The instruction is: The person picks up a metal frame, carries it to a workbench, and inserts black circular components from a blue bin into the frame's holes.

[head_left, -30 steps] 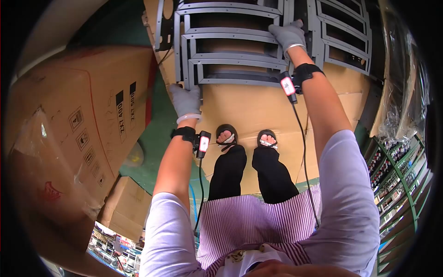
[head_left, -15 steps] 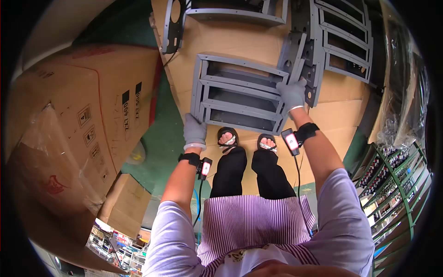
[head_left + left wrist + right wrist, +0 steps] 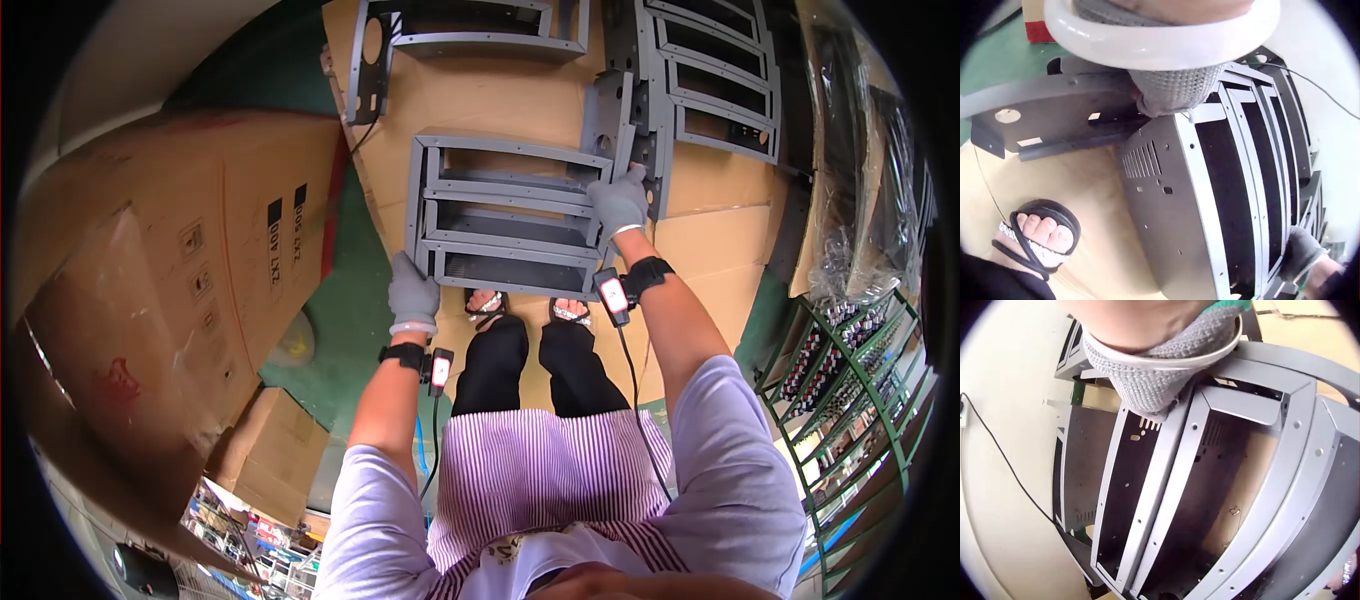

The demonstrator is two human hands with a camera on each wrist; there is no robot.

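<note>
A group of dark grey sheet-metal frames (image 3: 510, 197), side by side with long rectangular openings, lies in front of the feet. My gloved left hand (image 3: 413, 293) grips their near left corner. My gloved right hand (image 3: 620, 203) holds them at the right side, beside a loose-standing flanged panel (image 3: 625, 120). In the left wrist view, the left glove (image 3: 1175, 90) covers the top corner of a slotted side panel (image 3: 1166, 187). In the right wrist view, the right glove (image 3: 1147, 384) lies over the rails' end, its fingertips partly hidden.
More grey frames (image 3: 490, 45) lie farther ahead, and another row (image 3: 720, 105) stands to the right. Flattened cardboard (image 3: 715, 240) covers the floor. A large carton (image 3: 150, 260) stands at the left, a green rack (image 3: 850, 370) at the right. Sandalled feet (image 3: 488, 305) are close to the frames.
Both hands have drawn the group of frames toward the feet, apart from the frames farther ahead. Over the last half second it has moved only slightly.
</note>
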